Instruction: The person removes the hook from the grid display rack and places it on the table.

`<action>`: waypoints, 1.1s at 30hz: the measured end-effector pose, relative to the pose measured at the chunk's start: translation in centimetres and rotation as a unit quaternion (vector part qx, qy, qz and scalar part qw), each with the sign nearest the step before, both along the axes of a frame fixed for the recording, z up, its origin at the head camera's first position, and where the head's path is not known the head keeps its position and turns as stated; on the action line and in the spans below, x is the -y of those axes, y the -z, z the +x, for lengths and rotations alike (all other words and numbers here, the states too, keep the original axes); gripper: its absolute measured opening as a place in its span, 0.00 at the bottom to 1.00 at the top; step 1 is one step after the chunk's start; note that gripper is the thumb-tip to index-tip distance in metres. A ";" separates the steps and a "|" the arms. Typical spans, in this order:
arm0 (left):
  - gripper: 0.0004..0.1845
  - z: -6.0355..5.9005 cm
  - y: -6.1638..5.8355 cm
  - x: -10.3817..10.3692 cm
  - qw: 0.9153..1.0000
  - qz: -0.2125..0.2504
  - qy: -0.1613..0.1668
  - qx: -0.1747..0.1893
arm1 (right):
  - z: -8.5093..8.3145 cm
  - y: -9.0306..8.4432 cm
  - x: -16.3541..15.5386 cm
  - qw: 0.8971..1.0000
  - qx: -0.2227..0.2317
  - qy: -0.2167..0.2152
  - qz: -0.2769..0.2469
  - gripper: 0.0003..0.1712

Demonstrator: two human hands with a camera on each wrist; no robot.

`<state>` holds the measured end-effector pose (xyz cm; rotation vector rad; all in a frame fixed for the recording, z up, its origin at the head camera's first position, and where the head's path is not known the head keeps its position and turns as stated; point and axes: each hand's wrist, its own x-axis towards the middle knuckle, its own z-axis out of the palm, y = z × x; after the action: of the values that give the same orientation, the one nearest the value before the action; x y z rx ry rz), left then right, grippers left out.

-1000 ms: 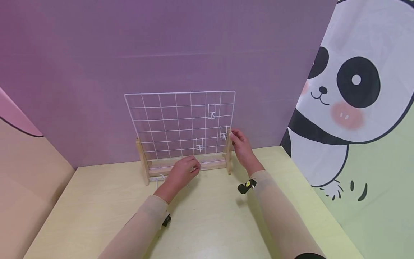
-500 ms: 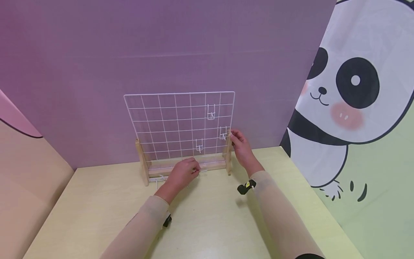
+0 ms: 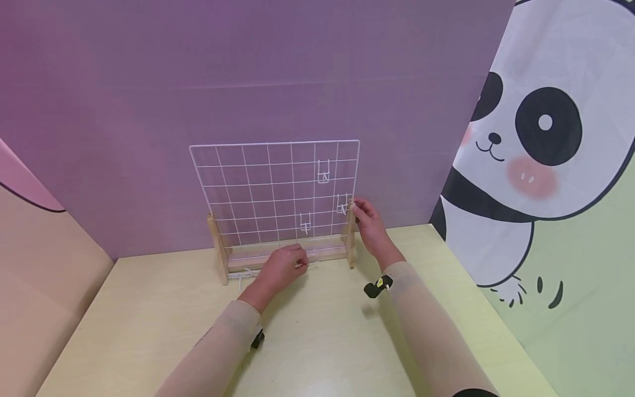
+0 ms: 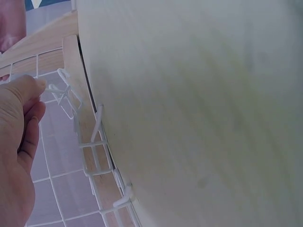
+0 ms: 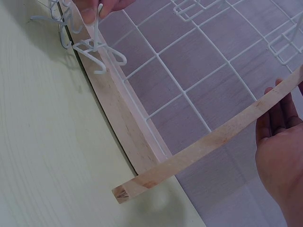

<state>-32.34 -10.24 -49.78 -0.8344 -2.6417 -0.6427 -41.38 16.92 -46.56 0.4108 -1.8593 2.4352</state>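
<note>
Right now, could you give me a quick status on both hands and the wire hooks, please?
Left hand pinches a white wire hook at the rack's base rail. Right hand steadies the right wooden upright. Three hooks hang on the grid. More hooks lie loose by the base.

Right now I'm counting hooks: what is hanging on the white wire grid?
Three white wire hooks hang on the white wire grid, toward its right side. The right hand at the wooden upright may cover more.

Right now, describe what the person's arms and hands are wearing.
Both forearms are covered in snug beige sleeves that end at the wrists. The left hand and right hand are bare, with no gloves or rings in view. Each wrist carries a small black device: one under the left wrist, one with a yellow spot on the right wrist.
</note>
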 end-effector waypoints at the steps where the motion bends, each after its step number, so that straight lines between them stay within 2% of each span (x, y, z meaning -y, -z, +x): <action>1: 0.07 0.0 -0.1 0.0 1.000 -0.001 0.003 0.000 | 0.0 0.0 0.0 1.000 -0.001 0.000 -0.001 0.09; 10: 0.09 0.2 -0.2 -0.1 1.000 -0.024 0.002 0.011 | 0.0 0.1 0.1 1.000 -0.003 0.002 -0.004 0.11; 20: 0.06 0.0 0.1 0.3 0.999 -0.044 0.010 0.020 | 0.1 -0.2 0.0 1.000 -0.003 0.000 -0.004 0.10; 27: 0.05 -0.1 0.2 0.4 0.998 -0.043 0.004 0.036 | 0.3 -0.5 0.2 1.000 0.000 0.002 -0.005 0.09; 33: 0.06 -0.1 0.3 0.4 0.998 -0.025 0.001 0.054 | 0.4 -0.4 0.1 1.000 -0.002 -0.001 -0.014 0.09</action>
<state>-32.45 -10.66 -50.12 -0.8375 -2.7641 -0.6427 -40.93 16.78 -46.13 0.4155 -1.8229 2.4553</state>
